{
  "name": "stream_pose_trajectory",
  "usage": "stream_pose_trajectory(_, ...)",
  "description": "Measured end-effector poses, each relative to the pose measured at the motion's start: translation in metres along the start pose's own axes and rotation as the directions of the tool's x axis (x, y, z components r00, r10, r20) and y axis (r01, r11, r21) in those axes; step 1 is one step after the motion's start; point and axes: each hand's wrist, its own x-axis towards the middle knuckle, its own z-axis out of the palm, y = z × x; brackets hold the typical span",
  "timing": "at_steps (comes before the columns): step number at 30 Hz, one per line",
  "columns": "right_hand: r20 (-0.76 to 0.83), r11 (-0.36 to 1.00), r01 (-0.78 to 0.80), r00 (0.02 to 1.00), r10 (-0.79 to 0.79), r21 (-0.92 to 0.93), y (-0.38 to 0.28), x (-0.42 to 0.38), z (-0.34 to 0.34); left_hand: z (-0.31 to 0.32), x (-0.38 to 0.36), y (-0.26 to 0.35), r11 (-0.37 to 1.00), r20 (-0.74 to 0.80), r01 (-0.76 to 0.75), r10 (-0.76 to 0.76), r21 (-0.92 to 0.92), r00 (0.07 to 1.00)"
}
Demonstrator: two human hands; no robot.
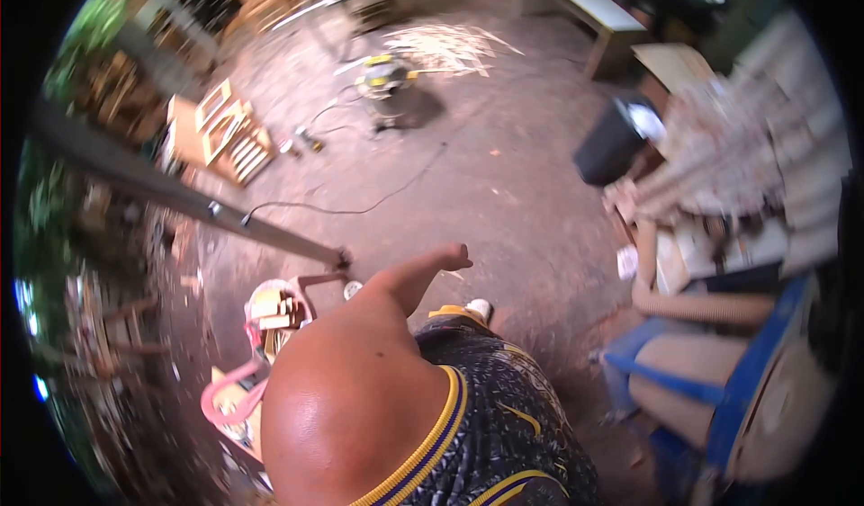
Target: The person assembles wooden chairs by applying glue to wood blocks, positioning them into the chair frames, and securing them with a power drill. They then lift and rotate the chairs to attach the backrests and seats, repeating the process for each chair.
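The left hand [447, 257] hangs loosely closed, holding nothing, above bare floor; the pink basket [236, 396] of wood offcuts sits near-left. The right hand is unseen. Likely hazard: tripping on the black cable [360, 207] (it snakes far-left)

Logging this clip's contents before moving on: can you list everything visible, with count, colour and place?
Power tool: one, yellow and black, on the floor, far centre, with a black cable lying on the floor nearer.
Wood offcuts: a pale pile, beside the tool.
Wooden frames: several, light, left floor.
Metal post: one, grey, slanting across left.
Bin: one, black, right.
Bench: one, pale, top right.
Pink basket: one, holding wood pieces, lower left.
Blue chair: one, lower right, seated person's legs on it.
Left hand: empty, loosely closed, extended over the floor.
Right hand: out of view.
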Motion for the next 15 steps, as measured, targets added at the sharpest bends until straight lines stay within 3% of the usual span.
stream_pose_trajectory(2,0.079,0.979,0.143,0.988,-0.132,-0.144,-0.139,0.043,0.01,-0.038,0.001,-0.057,0.995,-0.083,0.068,-0.074,-0.073,0.994)
stream_pose_trajectory(3,0.119,0.957,0.201,0.977,-0.179,-0.208,-0.206,0.044,0.042,-0.05,-0.001,-0.08,0.992,-0.111,0.092,-0.101,-0.088,0.989)
stream_pose_trajectory(4,0.157,0.93,0.256,0.963,-0.221,-0.263,-0.325,-0.01,0.114,-0.079,-0.024,-0.084,0.985,-0.194,0.08,-0.109,-0.151,0.975)
stream_pose_trajectory(5,0.188,0.913,0.289,0.952,-0.242,-0.287,-0.355,0.012,0.115,-0.1,-0.034,-0.097,0.964,-0.236,0.12,-0.177,-0.238,0.956)
stream_pose_trajectory(7,0.202,0.992,-0.027,0.978,0.051,-0.122,-0.417,0.06,0.112,-0.116,-0.043,-0.128,0.92,-0.277,0.171,-0.277,-0.352,0.92)
stream_pose_trajectory(8,0.224,0.989,0.003,0.974,0.03,-0.146,-0.462,0.095,0.122,-0.122,-0.045,-0.147,0.874,-0.326,0.187,-0.354,-0.448,0.877)
stream_pose_trajectory(11,0.458,0.834,0.425,0.855,-0.242,-0.352,-0.591,0.182,0.188,-0.112,-0.054,-0.2,0.767,-0.353,0.23,-0.511,-0.599,0.783)
stream_pose_trajectory(15,0.765,0.381,0.847,0.511,-0.392,-0.371,-0.761,0.281,0.303,-0.083,-0.09,-0.235,0.683,-0.177,0.478,-0.656,-0.553,0.734)
